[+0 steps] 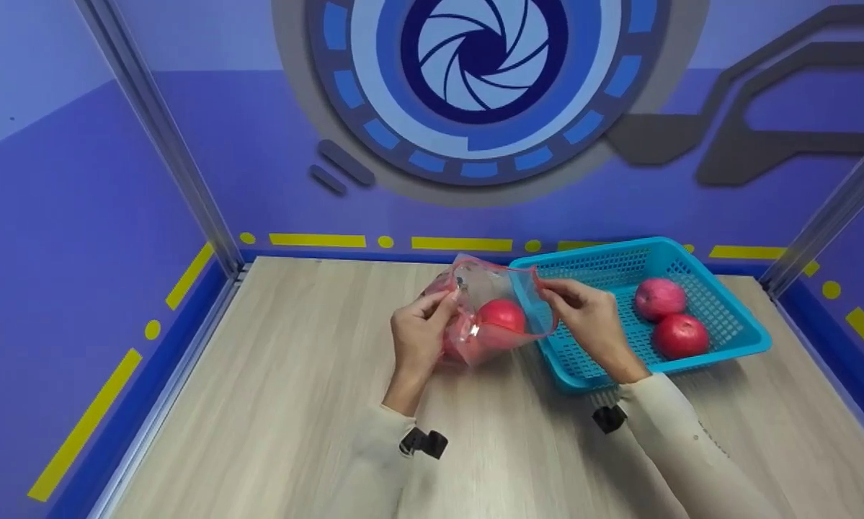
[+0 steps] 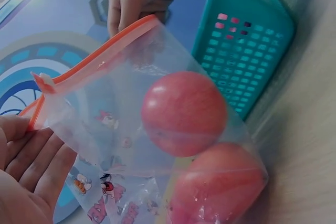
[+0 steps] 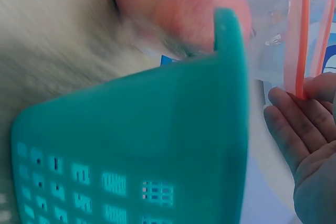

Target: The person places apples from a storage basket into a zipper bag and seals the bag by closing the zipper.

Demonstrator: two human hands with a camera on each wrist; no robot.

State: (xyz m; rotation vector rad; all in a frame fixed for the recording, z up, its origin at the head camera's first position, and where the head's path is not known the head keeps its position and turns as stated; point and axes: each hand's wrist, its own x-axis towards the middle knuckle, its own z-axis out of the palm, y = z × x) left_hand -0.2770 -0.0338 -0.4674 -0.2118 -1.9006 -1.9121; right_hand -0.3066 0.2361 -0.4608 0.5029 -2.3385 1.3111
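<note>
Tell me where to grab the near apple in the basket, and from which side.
Take the near apple across its round middle, coming from above. It sits low in the basket, whose walls block a side approach, and the far apple sits close behind it. Both hands are busy: left hand and right hand pinch the bag.

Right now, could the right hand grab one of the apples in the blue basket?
Probably yes, but not straight away. The right hand is pinching the plastic bag by its edge, so it would have to let go first. The two apples lie uncovered in the open basket just beside it.
</note>
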